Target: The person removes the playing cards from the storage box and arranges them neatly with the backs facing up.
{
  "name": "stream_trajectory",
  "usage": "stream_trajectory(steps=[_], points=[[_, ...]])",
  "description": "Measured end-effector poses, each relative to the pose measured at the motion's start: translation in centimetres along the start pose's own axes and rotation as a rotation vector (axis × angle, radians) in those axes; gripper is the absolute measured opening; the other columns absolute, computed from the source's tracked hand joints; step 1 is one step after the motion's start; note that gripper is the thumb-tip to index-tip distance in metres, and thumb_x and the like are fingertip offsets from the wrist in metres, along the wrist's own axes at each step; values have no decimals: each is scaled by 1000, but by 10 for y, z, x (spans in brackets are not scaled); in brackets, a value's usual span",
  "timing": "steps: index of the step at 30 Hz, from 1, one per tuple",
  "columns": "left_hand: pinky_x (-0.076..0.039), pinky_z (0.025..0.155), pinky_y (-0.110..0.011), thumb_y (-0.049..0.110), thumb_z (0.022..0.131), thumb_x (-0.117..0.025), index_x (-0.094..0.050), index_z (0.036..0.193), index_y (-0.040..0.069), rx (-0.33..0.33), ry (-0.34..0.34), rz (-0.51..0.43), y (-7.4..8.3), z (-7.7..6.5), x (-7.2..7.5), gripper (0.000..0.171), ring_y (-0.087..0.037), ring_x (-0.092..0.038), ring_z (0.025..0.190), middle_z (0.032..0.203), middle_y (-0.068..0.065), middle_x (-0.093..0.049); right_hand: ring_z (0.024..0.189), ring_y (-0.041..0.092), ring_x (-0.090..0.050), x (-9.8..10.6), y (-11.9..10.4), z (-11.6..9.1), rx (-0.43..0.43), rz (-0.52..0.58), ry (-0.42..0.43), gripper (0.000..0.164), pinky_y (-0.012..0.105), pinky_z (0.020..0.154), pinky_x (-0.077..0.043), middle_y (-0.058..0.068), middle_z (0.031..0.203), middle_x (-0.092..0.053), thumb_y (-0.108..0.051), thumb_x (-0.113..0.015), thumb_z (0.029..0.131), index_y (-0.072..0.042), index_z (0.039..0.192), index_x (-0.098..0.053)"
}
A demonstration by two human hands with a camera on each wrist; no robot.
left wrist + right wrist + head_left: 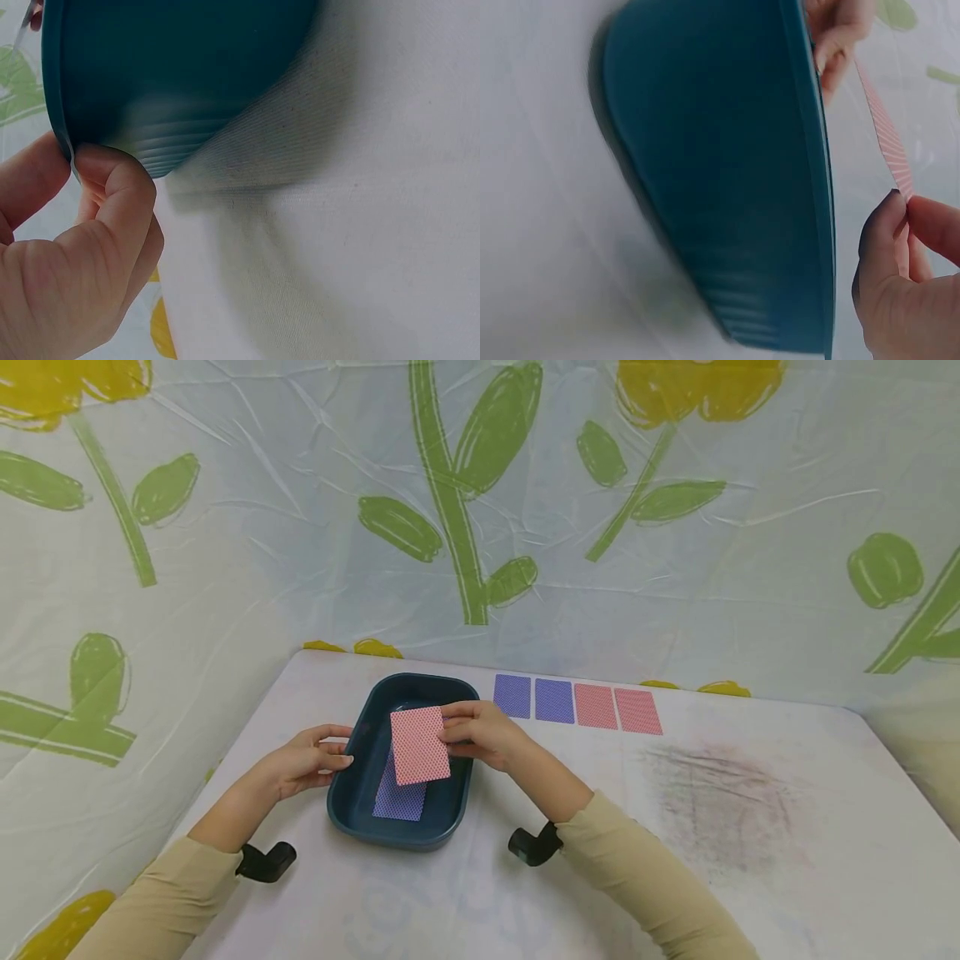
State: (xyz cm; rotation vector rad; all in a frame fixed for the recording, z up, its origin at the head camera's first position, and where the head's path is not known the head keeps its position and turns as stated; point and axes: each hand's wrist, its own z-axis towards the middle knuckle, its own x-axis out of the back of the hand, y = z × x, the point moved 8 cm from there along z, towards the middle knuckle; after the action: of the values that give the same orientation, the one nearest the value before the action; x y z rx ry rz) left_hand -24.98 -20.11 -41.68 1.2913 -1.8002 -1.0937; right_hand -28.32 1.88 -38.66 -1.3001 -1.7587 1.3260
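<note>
A dark teal rectangular tub [393, 841] stands on the white-covered table. My left hand [302, 762] pinches its left rim between thumb and fingers; the left wrist view shows this hand [90, 240] at the edge of the tub [180, 60]. Above the tub, my right hand [483, 732] holds a red-backed playing card [418, 746] by its right edge. From the side, the right wrist view shows that card [889, 139] between thumb and fingers, higher than the rim. Inside the tub lies a blue-backed card [397, 799], partly covered by the red one.
Behind and right of the tub, a row of cards runs along the table's back: a blue card [512, 696], another blue card [554, 700], a red card [596, 706] and another red card [638, 711]. A dark smudge [720, 802] marks the cloth at right.
</note>
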Motion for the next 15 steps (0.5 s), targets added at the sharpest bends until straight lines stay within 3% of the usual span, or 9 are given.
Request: stream_trajectory(steps=[10, 15], points=[[-48, 73, -27, -2, 89, -56, -24, 139, -6, -10, 0, -10, 0, 0, 1, 59, -13, -54, 82, 95, -7, -48, 84, 17, -62, 33, -4, -5, -4, 73, 54, 40, 33, 80, -51, 12, 105, -62, 5, -57, 86, 6, 126, -52], [-49, 72, -27, -2, 90, -55, -24, 140, -6, -13, -7, -18, 0, 0, 1, 59, -13, -55, 83, 95, -6, -49, 83, 16, -61, 51, -5, -10, -23, 98, 89, 44, 28, 76, -52, 11, 107, -59, 4, -55, 87, 4, 130, -48]])
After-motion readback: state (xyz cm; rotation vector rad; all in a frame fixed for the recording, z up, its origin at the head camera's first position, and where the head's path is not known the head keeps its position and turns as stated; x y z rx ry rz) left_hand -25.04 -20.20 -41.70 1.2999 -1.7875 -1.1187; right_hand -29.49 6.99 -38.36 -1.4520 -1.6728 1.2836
